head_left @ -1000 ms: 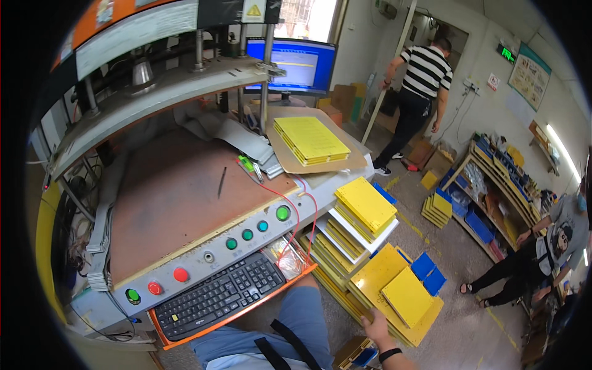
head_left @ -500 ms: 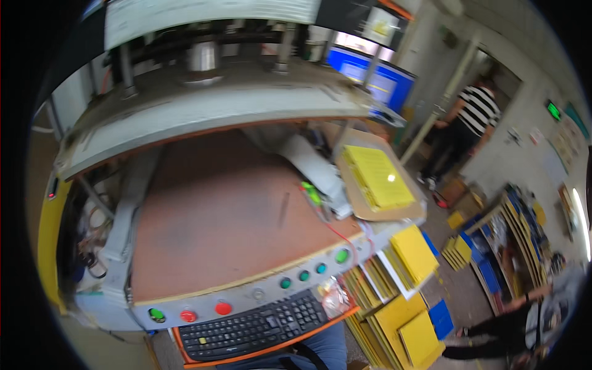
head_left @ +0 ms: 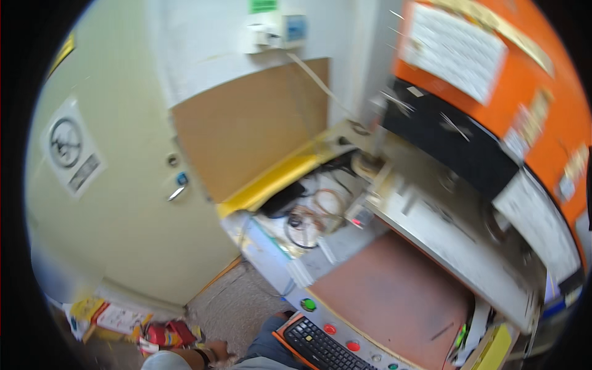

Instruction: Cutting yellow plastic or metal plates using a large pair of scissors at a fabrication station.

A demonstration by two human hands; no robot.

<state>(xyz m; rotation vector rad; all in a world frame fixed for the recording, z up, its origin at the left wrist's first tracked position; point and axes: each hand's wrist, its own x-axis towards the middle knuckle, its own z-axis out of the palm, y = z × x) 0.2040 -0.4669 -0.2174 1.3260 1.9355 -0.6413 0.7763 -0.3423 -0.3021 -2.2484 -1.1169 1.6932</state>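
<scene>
"Grip?"

"Can't tell: the left hand (head_left: 218, 351) is small and blurred at the lower edge. The right is out of view."

"What's near it?"

"A red pack (head_left: 168, 333), just left; whether they touch is unclear. Right, past the knee (head_left: 269, 336), a keyboard (head_left: 318, 346)."

"Further out?"

"Press bed (head_left: 391, 290) beyond the keyboard, door (head_left: 123, 222) far left."

The door (head_left: 123, 209) stands left of the press (head_left: 456, 229); packages (head_left: 120, 318) lie at the door's foot. The keyboard (head_left: 322, 346) sits before the press bed (head_left: 388, 290); a thin rod (head_left: 441, 332) lies on the bed. Cables (head_left: 296, 220) lie left of the bed, before a cardboard sheet (head_left: 259, 129). The left hand (head_left: 219, 350) is between packages and keyboard.
</scene>
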